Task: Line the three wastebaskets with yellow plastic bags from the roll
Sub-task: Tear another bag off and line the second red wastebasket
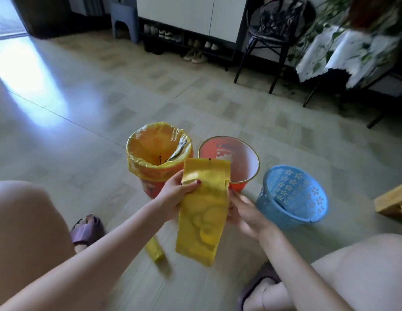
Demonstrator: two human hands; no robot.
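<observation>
Left hand (176,194) pinches the folded bag (203,212); right hand (241,212) grasps its other edge. Just beyond the grip waits the unlined bin (251,153). Likely snag: clinging layers refusing to open.

A black chair (278,30) stands beside a shoe rack (184,44).

Three wastebaskets stand in a row on the floor (60,135): the lined wastebasket (158,158) at left, the middle wastebasket (236,158) just beside it, the openwork wastebasket (292,196) at right, tilted. A folded bag (204,209) hangs before the first two. The roll (154,250) lies on the floor nearer the person, left of the bag.
</observation>
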